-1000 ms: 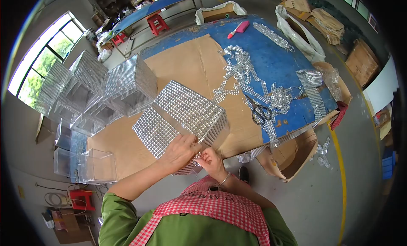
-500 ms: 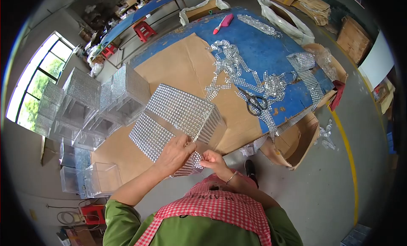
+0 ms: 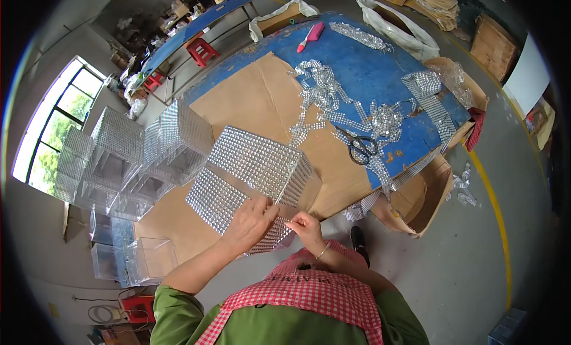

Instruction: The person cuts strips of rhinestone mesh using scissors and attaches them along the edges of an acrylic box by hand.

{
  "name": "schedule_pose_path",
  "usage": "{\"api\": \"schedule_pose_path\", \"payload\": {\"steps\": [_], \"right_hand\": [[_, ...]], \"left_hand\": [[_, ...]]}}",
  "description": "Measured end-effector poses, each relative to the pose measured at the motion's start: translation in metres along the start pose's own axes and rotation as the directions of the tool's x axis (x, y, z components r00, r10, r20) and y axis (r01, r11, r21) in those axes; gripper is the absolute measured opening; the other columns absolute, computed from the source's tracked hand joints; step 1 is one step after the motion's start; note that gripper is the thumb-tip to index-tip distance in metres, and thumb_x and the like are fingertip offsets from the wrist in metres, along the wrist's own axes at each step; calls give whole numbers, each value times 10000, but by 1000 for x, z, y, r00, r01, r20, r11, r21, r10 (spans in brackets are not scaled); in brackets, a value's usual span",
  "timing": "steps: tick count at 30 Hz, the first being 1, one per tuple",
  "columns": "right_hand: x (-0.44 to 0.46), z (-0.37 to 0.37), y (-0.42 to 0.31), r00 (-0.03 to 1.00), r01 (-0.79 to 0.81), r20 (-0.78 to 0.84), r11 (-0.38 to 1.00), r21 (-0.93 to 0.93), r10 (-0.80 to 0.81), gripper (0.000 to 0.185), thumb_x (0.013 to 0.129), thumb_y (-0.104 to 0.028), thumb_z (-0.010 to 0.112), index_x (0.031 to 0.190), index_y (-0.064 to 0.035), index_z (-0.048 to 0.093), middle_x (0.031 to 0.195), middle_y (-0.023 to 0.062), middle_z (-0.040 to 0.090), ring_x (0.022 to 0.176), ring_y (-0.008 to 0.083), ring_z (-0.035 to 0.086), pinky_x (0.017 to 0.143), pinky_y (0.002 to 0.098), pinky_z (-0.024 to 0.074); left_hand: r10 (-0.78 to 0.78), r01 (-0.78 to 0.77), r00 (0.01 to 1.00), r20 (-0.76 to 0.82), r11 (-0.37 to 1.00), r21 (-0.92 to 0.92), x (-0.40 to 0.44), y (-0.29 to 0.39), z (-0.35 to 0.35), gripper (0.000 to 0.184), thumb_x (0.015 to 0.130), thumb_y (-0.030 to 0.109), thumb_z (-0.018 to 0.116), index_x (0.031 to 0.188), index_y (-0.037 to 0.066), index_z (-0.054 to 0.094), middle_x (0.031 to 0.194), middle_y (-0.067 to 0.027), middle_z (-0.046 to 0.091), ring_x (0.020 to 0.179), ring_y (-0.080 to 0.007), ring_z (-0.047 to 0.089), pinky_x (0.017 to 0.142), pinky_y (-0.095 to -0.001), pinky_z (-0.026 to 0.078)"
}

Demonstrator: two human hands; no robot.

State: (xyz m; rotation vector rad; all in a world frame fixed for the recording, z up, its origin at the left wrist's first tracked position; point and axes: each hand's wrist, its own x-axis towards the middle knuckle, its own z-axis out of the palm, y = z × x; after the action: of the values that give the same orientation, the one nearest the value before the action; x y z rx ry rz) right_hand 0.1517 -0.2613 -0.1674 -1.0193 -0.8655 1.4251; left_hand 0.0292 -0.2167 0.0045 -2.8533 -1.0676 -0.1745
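A clear box (image 3: 259, 158) with silver rhinestone strips on its faces stands tilted at the table's near edge, close to my body. A bare clear band runs between two rhinestone strips on its upper face. My left hand (image 3: 253, 221) rests on the box's near edge, its fingers bent and closed against it; the fingertips are partly hidden. Just to the right, my right hand (image 3: 307, 231) pinches the end of a rhinestone strip (image 3: 277, 233) along the near side. Black-handled scissors (image 3: 363, 150) lie beyond my right hand.
Stacked rhinestone boxes (image 3: 178, 134) and plain clear boxes (image 3: 148, 262) stand at left. A cardboard sheet (image 3: 250, 83) covers part of the blue table (image 3: 410, 60). Loose rhinestone strips (image 3: 324, 86), a pink-handled tool (image 3: 312, 36) and an open carton (image 3: 425, 196) are around.
The view has shifted slightly, so the scene sits a little lower. My right fingertips have moved slightly right, away from my left hand, which stays on the box edge.
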Motion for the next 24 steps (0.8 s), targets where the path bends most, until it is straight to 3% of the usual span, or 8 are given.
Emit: {"api": "schedule_pose_path", "payload": {"steps": [6, 18, 21, 22, 24], "right_hand": [[3, 3, 5, 999, 32, -26, 999, -20, -32, 158, 778, -83, 645, 729, -11, 513, 609, -10, 522, 564, 33, 454, 499, 189, 373], [18, 2, 11, 992, 68, 101, 995, 70, -75, 107, 779, -39, 626, 775, 0, 526, 705, 14, 574, 655, 52, 523, 593, 203, 444], [18, 1, 21, 992, 103, 72, 994, 22, -105, 96, 785, -49, 609, 793, 2, 528, 717, 32, 575, 666, 69, 533, 603, 216, 443], [15, 0, 18, 988, 153, 55, 979, -137, -147, 94, 790, -68, 580, 795, -4, 512, 714, 74, 567, 658, 151, 563, 601, 274, 449], [13, 1, 11, 955, 292, 30, 913, -285, -296, 101, 789, -80, 571, 788, -10, 499, 715, 101, 557, 670, 216, 564, 605, 314, 444]], "left_hand": [[-10, 10, 1000, 14, 999, 37, 1, 1, 3, 133, 717, 83, 623, 787, 55, 514, 842, -71, 518, 659, -229, 528, 593, -331, 441], [-7, 7, 1000, 1, 1000, -30, 4, 1, 5, 171, 683, 40, 621, 794, 32, 491, 835, -94, 510, 710, -253, 538, 605, -334, 452], [-1, 0, 1000, -20, 999, -36, 4, 0, 7, 176, 676, 30, 626, 787, 34, 490, 828, -90, 508, 708, -243, 538, 598, -329, 452], [1, -2, 1000, -24, 999, -33, 4, -1, 8, 175, 676, 29, 625, 787, 34, 490, 826, -89, 508, 708, -242, 538, 597, -328, 452], [14, -14, 999, -37, 1000, -6, 3, -2, 11, 173, 680, 32, 623, 791, 37, 490, 823, -86, 506, 709, -237, 539, 595, -324, 452]]}}
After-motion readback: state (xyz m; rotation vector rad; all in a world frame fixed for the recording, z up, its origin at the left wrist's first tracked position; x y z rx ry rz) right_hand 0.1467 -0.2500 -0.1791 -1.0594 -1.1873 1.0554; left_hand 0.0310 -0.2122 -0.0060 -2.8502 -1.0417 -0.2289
